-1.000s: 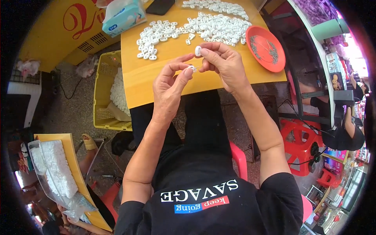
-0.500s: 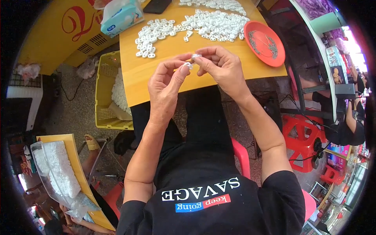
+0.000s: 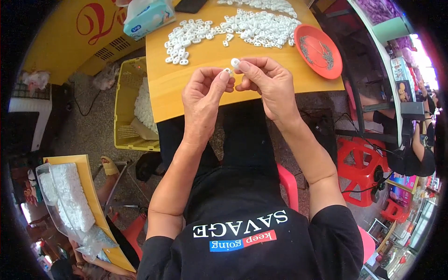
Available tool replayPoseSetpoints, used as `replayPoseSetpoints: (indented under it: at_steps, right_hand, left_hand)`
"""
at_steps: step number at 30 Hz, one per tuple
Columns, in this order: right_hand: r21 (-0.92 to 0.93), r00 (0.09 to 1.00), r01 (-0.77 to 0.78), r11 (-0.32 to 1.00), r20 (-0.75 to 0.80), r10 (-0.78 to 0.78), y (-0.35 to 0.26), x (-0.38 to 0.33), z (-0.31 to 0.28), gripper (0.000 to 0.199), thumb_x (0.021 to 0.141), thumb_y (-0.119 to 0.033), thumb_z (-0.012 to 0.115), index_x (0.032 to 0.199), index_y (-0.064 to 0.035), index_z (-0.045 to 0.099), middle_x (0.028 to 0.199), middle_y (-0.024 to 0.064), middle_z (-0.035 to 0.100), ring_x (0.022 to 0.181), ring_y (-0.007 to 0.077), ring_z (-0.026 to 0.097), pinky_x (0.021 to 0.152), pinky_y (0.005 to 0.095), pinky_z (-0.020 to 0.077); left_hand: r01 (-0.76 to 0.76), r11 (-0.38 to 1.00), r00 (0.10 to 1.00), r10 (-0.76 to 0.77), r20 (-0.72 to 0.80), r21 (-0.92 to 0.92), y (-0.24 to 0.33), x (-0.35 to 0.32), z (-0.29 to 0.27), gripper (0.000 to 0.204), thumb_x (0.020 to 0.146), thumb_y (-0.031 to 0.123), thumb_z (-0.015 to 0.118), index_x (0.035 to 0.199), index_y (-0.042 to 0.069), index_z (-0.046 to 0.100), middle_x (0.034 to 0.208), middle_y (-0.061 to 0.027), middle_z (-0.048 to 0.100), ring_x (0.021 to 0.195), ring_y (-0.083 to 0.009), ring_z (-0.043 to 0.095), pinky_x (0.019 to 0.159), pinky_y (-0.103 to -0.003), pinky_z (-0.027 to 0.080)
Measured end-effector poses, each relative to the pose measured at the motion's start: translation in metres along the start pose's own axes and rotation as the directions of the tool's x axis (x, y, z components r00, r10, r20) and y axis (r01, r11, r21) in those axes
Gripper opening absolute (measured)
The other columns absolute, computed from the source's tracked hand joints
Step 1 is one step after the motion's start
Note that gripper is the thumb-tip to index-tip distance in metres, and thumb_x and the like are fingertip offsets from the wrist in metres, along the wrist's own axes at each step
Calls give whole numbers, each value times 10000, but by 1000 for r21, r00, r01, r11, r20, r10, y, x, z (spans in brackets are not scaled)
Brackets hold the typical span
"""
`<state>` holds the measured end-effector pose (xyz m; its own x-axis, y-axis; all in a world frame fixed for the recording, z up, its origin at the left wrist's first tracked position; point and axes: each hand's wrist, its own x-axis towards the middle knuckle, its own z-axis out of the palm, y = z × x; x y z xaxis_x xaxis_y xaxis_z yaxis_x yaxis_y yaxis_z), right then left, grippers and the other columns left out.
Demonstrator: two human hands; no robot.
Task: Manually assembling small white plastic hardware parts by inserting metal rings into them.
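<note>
Now, the yellow table (image 3: 163, 91) spreads out ahead, the yellow crate (image 3: 122, 107) down off its left edge, and nothing stirs on the big stuff. The larger heap of white pieces (image 3: 266, 29), the smaller cluster (image 3: 179, 39) to its left and the red dish (image 3: 329, 74) with its thin grey metal bits (image 3: 328, 58) all lie as they did half a second ago.

All the change is in the hands! The left hand (image 3: 205, 91) has come up a touch, its fingers curled in tighter, thumb and forefinger pinching a small white piece (image 3: 227, 71). Across from it the right hand (image 3: 273, 84) has a narrow pinch on a rounded white piece (image 3: 234, 61), and that one has turned: nearly edge-on a moment ago, its face shows again. Both pieces are over the near part of the table, the right one slightly farther out, very close together. That keeps the work, it seems, in that tiny gap between the fingertips. Linked or merely close? Fingers cover it; I can't tell.
</note>
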<state>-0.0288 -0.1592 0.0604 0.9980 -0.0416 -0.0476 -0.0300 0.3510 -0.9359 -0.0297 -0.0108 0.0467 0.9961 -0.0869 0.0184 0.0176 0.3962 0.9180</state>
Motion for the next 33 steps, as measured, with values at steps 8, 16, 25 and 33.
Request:
replayPoseSetpoints:
  at_steps: [8, 16, 25, 33]
  right_hand:
    - [-115, 994, 98, 988, -46, -104, 3, -5, 6, 162, 886, -80, 678, 999, 31, 647, 877, 97, 682, 657, 92, 609, 653, 266, 566]
    - [-50, 986, 145, 988, -72, -148, 7, -4, 8, 143, 891, -70, 669, 990, 26, 633, 874, 98, 676, 668, 94, 616, 667, 267, 569]
    - [49, 996, 83, 995, -30, -81, 6, -6, 10, 218, 913, -85, 638, 1105, 18, 624, 918, 96, 674, 670, 86, 607, 664, 265, 568]
    - [296, 989, -140, 945, 89, 119, 0, -7, 7, 217, 914, -125, 643, 1093, -2, 643, 899, 44, 660, 683, 68, 591, 660, 275, 573]
  left_hand:
    - [-11, 999, 1000, 11, -18, -44, 1, 0, 1, 146, 938, 104, 605, 1005, -23, 581, 872, -91, 646, 764, -136, 613, 750, -274, 509]
    - [10, 998, 999, -13, -35, -69, 1, -2, 2, 138, 935, 101, 607, 1001, -17, 579, 870, -92, 651, 758, -135, 617, 745, -273, 509]
    - [19, 995, 998, -25, -55, -101, 5, -3, 5, 149, 932, 99, 619, 984, -32, 571, 856, -78, 638, 754, -103, 605, 722, -242, 509]
    - [-16, 997, 998, 12, -60, -75, 5, -2, 5, 146, 930, 99, 623, 998, -22, 576, 893, -66, 632, 786, -95, 595, 729, -234, 502]
